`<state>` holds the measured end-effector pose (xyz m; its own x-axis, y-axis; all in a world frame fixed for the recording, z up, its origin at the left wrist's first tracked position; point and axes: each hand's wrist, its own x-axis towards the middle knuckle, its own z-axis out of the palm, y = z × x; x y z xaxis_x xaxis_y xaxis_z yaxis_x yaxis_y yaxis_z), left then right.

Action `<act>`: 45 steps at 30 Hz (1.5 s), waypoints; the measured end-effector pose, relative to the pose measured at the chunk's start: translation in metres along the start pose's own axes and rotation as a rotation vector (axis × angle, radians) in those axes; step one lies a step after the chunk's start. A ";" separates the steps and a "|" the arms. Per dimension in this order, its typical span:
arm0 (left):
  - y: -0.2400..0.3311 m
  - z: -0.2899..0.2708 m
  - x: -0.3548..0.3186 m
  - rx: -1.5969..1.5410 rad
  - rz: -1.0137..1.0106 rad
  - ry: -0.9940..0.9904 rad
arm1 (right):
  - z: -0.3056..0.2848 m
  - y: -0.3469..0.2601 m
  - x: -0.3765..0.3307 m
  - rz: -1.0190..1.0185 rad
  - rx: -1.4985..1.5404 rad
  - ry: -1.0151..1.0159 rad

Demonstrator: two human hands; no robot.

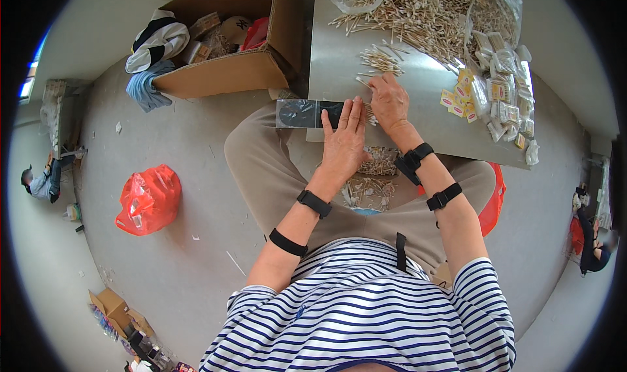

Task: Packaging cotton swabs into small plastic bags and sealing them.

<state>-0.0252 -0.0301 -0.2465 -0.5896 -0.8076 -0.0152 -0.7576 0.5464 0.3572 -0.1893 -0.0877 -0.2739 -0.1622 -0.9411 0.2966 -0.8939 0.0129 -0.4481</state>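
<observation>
while looking down at the metal table, saw the l hand pressed flat on a dark flat strip, w/ fingers out straight & gripping nothing. found the strip at the near l corner of the table, poking out past the l edge. saw the r hand just beside, w/ fingers bent & bunched up. couldn't tell if pinching any sticks or not. spotted a bunch of cotton sticks btwn both hands, a small loose pile just past the r fingertips & a big heap at the far end. saw yellow cards & lots of small clear packs on the r side. saw more sticks btwn the legs. on the l, noticed a big brown box, open, & a red bag on the floor.
</observation>
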 end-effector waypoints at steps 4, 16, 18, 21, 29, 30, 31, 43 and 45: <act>0.001 -0.001 0.000 -0.008 0.002 -0.002 | -0.007 0.001 -0.007 -0.173 0.088 -0.025; 0.001 -0.002 0.002 -0.006 0.015 0.025 | -0.014 0.004 -0.005 -0.063 0.163 -0.057; 0.001 -0.002 0.000 -0.003 0.012 0.030 | -0.014 0.002 0.010 -0.014 0.103 -0.006; 0.003 -0.002 0.002 0.000 0.009 0.023 | -0.010 0.008 0.023 0.031 -0.012 0.013; -0.001 -0.001 0.000 -0.003 0.004 0.011 | -0.010 0.005 -0.016 -0.132 0.026 -0.074; -0.001 -0.001 -0.001 -0.011 0.003 0.020 | -0.014 0.003 -0.022 -0.190 0.052 -0.073; -0.001 -0.001 0.000 -0.018 0.007 0.031 | -0.017 0.002 -0.025 -0.247 0.076 -0.069; 0.001 -0.002 0.002 -0.014 0.016 0.027 | -0.050 0.002 -0.050 -0.166 0.046 -0.104; -0.001 -0.002 0.001 0.012 0.022 0.032 | -0.058 -0.001 -0.058 -0.191 -0.005 -0.216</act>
<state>-0.0244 -0.0318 -0.2450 -0.5973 -0.8017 0.0225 -0.7477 0.5668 0.3461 -0.2027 -0.0138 -0.2418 0.1013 -0.9769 0.1880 -0.9019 -0.1700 -0.3972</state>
